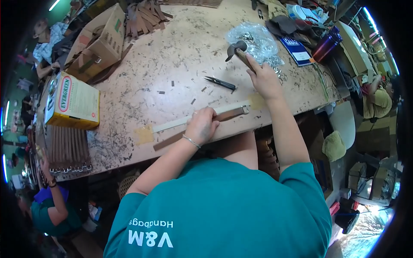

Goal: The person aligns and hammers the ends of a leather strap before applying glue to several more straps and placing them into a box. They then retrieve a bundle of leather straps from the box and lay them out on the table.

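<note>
A brown leather strap (230,114) with a metal buckle at its right end lies along the table's near edge. My left hand (202,124) has its fingers curled over the strap's middle. Just behind the strap is a pale flat strip (172,124), with yellowish tape at each end. My right hand (265,79) grips the wooden handle of a hammer (237,48), raised over the table to the right of the strap. Black pliers (220,83) lie between the hammer and the strap.
A plastic bag of metal parts (254,41), a blue booklet (297,51) and a bottle (327,44) stand at the right. An Evergreen tin (73,101), an open carton (97,43) and buckled straps (69,148) are left. Other people sit at both sides.
</note>
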